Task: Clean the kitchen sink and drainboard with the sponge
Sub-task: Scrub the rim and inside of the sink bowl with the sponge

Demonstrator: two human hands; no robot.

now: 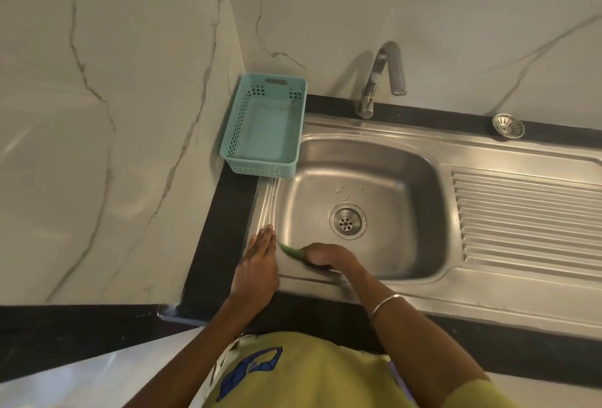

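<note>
Two hands: right hand (325, 256) grips sponge (293, 252); left hand (257, 264) flat on sink (374, 287) rim.

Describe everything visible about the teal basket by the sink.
The basket is a teal rectangular tray that looks like plastic, with a solid floor and low walls pierced by small square holes. A slot handle is cut into its far end wall. It sits upright and empty in the corner where the two marbled walls meet, resting on the dark counter, its right edge over the rim of the steel sink. Neither of the hands touches it.
</note>
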